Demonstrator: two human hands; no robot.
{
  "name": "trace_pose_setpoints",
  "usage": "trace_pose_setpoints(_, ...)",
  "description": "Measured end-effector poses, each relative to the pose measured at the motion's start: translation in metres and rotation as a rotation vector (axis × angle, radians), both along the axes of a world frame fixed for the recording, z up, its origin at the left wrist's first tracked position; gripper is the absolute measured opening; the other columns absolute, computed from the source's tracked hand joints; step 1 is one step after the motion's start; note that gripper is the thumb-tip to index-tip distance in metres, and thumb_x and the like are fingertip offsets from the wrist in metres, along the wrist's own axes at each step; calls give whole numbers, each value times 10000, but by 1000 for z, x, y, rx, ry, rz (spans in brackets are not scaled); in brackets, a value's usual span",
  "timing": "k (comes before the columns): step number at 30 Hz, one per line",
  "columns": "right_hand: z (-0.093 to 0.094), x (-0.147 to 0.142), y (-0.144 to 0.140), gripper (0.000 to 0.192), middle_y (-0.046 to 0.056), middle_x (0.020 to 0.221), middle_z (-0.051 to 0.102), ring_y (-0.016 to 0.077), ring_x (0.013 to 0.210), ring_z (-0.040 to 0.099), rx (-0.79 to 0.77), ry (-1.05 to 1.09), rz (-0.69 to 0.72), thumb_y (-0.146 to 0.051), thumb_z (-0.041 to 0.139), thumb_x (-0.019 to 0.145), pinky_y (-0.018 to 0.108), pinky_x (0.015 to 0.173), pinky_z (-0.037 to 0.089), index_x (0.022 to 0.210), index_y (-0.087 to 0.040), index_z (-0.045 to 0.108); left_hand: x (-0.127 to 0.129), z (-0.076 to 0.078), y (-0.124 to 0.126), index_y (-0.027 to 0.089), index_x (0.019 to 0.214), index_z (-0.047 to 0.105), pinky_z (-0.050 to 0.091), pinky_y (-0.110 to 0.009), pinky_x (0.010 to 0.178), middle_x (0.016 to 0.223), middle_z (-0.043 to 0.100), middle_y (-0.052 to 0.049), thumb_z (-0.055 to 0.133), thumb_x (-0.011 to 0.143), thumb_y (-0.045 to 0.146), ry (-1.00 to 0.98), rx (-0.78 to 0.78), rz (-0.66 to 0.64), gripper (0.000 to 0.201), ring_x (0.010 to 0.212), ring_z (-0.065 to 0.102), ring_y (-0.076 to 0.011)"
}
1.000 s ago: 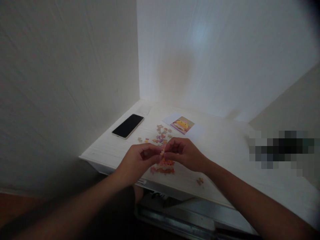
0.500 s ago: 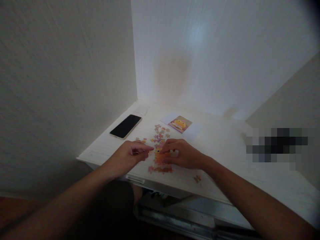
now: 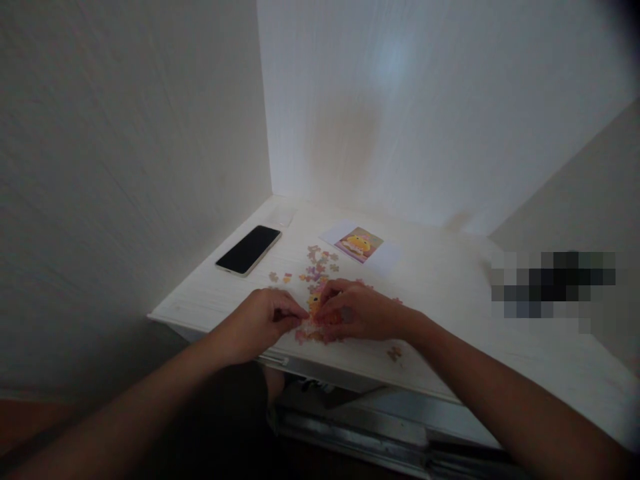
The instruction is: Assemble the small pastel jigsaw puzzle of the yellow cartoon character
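Pale walls [image 3: 425, 120] at left and back, joined in a corner, with a soft brownish shadow on the far side. Below, a white table [image 3: 450, 320], faintly streaked like wood grain. In from both sides, bare forearms, then the left hand [image 3: 257, 320] and right hand [image 3: 363, 310], near each other over the puzzle [image 3: 315, 302]. On the left, thumb and forefinger drawn almost together at the puzzle's left side, other fingers curled in; too dim and small to tell of any piece between the tips. On the right, fingers bent down over the puzzle's right part, thumb tucked below, only a narrow gap left; cannot tell of anything gripped there. Farther back at the left, a phone [image 3: 249, 250], black screen up, pale rim. Close to the table's front edge, partly hidden under fingers, the puzzle itself: bright yellow with a dark eye toward the upper left, orange and pink lower down, pinkish and brown along the near side, ragged in outline. Beyond it, on white paper, a printed picture [image 3: 359, 244], yellow face against tan and purple. Smallest, loose pieces [image 3: 316, 270]: tan, purple and pink in a cluster just behind the puzzle, a few more toward the phone, brownish ones near the right forearm.
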State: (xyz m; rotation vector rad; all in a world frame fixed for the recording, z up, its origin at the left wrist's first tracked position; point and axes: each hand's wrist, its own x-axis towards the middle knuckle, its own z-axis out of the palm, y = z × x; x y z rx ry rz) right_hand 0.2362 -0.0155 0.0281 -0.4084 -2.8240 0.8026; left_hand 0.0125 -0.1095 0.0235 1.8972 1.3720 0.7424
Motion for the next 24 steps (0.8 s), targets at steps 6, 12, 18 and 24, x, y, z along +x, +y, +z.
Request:
trace_pose_setpoints(6,1,0,-1,306,55,1056,624,181,949,586,-27,15,-9,-434,730,791,325,877,451,1038,-255,740,0,-2,1,260,964,770,514,-268,734,891,718,-36,565,897,241,95,99,-73,216,798,653,-162)
trace_pose_setpoints(12,0,0,-1,298,56,1057,625,178,959,585,-32,33,6,-418,733,791,321,892,455,1029,-239,736,-1,0,0,263,1010,759,503,-279,774,951,680,-48,543,919,209,236,172,-128,241,844,632,-167)
trace_pose_setpoints(18,0,0,-1,284,54,1054,616,181,957,582,-29,37,-3,-420,745,779,322,893,458,1003,-246,738,-2,5,-1,240,1037,734,495,-291,820,979,654,-56,508,933,177,315,235,-173,257,902,625,-175)
trace_pose_setpoints(24,0,0,-1,313,58,1077,616,177,969,586,-21,27,-5,-420,744,782,319,918,452,1031,-230,734,-6,5,-1,204,1057,703,489,-326,859,999,643,-69,448,960,181,387,263,-150,274,941,607,-189)
